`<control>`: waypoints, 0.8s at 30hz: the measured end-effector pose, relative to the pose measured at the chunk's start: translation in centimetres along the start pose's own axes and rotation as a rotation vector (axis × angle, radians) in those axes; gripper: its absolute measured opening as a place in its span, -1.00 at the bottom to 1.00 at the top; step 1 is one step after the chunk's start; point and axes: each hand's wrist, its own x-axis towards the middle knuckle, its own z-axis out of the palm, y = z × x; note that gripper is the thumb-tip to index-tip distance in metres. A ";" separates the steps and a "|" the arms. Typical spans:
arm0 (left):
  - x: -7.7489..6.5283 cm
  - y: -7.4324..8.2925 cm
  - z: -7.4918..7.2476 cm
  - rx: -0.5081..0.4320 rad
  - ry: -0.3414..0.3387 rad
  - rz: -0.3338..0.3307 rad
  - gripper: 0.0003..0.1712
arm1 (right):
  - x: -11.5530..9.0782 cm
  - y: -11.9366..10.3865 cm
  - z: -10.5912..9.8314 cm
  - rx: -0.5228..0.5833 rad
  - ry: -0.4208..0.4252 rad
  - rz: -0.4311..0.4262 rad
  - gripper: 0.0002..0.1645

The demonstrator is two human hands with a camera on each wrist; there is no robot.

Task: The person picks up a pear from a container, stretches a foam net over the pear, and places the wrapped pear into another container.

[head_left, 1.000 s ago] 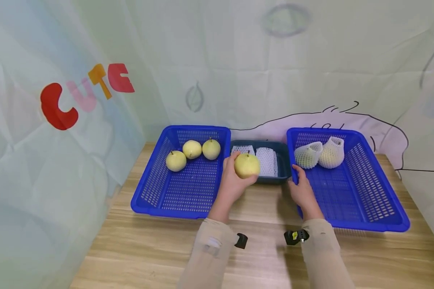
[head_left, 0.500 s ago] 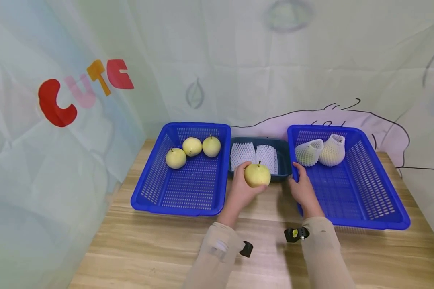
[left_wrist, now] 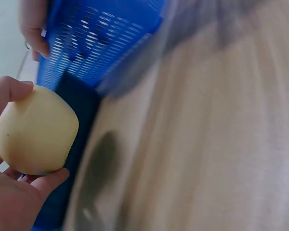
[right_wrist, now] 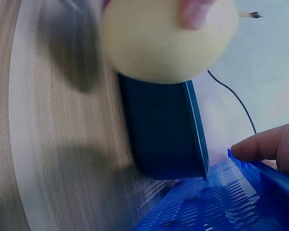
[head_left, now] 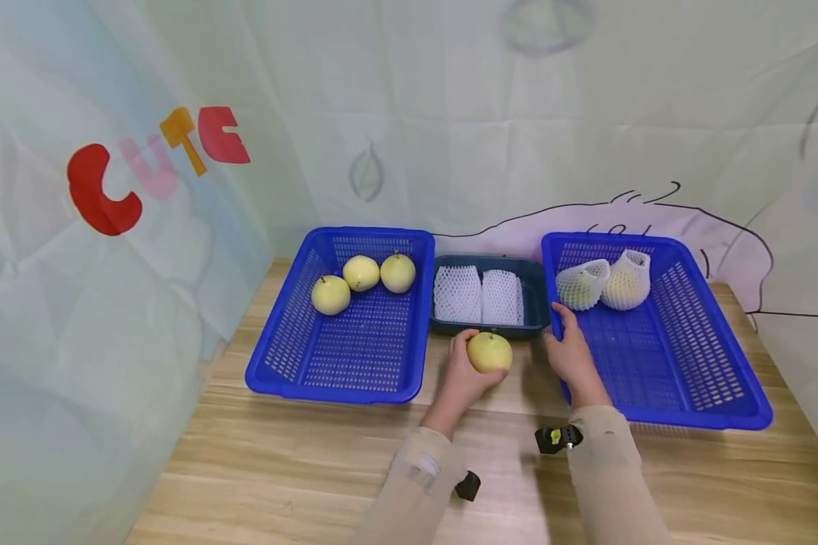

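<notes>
My left hand holds a round yellow pear, with thumb and fingers on opposite sides of it. The pear's stem points up, and it is in front of the dark green tray. In the left wrist view the fingers curve around the pear. My right hand grips the left rim of the right blue basket, thumb on the outer side. The right wrist view shows a digit at that basket rim. White foam net sleeves lie flat in two stacks inside the tray.
Three bare pears sit at the back of the left blue basket. Two pears in foam nets lie at the back of the right one. A printed cloth hangs behind the wooden table.
The left hand has brought the pear from over the tray toward the person and slightly right, uncovering the foam net sleeves. My right hand has stayed at the basket rim.
</notes>
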 end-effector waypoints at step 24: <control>-0.5 -1.6 -0.2 0.154 -0.099 0.064 0.17 | 0.2 -0.4 0.1 -0.023 -0.021 0.031 -0.30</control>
